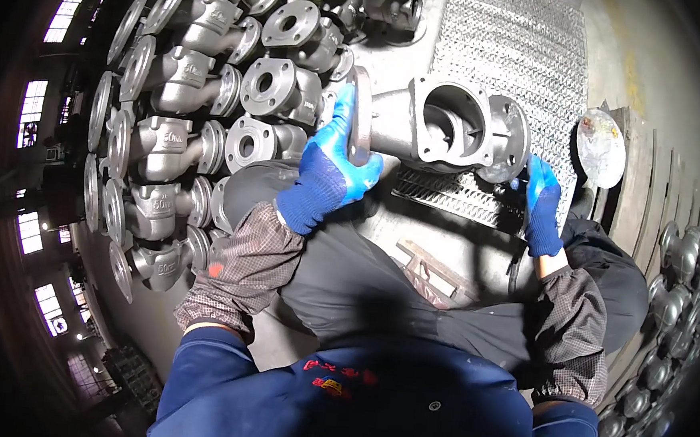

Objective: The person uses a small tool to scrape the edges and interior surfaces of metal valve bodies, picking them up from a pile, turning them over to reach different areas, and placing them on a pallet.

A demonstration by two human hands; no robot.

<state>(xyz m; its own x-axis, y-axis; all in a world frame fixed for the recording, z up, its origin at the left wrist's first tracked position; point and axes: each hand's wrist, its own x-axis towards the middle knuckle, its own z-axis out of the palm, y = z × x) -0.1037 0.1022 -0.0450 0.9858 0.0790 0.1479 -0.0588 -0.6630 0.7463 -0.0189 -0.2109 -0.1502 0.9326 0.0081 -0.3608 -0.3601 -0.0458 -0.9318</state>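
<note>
A grey cast-metal valve body [392, 125] lies crosswise in front of me, its square-flanged opening facing up and a round flange at each end. My left hand [333, 165], in a blue coated glove, is closed round the rim of the left flange, thumb on the near side and fingers along the outer face. At the lower edge of the right flange is my right hand [543, 200], also gloved, with curled fingers against the rim; some of its fingertips are hidden. Beneath and behind the casting is a patterned metal grate [513, 44].
Rows of similar flanged valve bodies [186, 80] stand close on the left. To the right are a round, paint-spotted white disc [601, 150] and a pile of rounded castings [668, 318]. A small metal frame [435, 276] lies on the floor between my legs.
</note>
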